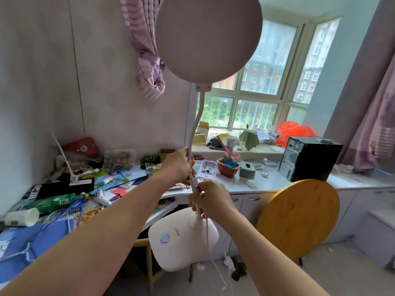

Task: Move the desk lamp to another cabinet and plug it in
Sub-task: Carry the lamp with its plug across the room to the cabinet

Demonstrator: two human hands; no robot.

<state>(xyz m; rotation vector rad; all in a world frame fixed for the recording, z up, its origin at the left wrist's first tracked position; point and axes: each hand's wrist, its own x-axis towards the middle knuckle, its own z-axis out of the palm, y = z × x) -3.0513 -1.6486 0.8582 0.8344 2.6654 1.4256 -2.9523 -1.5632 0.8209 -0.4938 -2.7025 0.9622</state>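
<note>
The desk lamp is lifted in the air in front of me. Its round pinkish head (pixel 208 37) fills the top of the view, a white bendable neck (pixel 195 124) curves down from it, and its white base (pixel 181 240) with a blue button hangs above a wooden chair. My left hand (pixel 178 165) grips the neck higher up. Just below it, my right hand (pixel 210 198) holds the lower stem. The lamp's thin white cord (pixel 208 248) dangles from the base toward the floor; its plug end is out of view.
A cluttered desk (pixel 70 195) lies at the left. A light countertop over cabinets (pixel 269 184) runs under the window, carrying a black computer tower (pixel 307 159) and a plant pot (pixel 227 166). A round wooden tabletop (pixel 299 218) leans against the cabinets.
</note>
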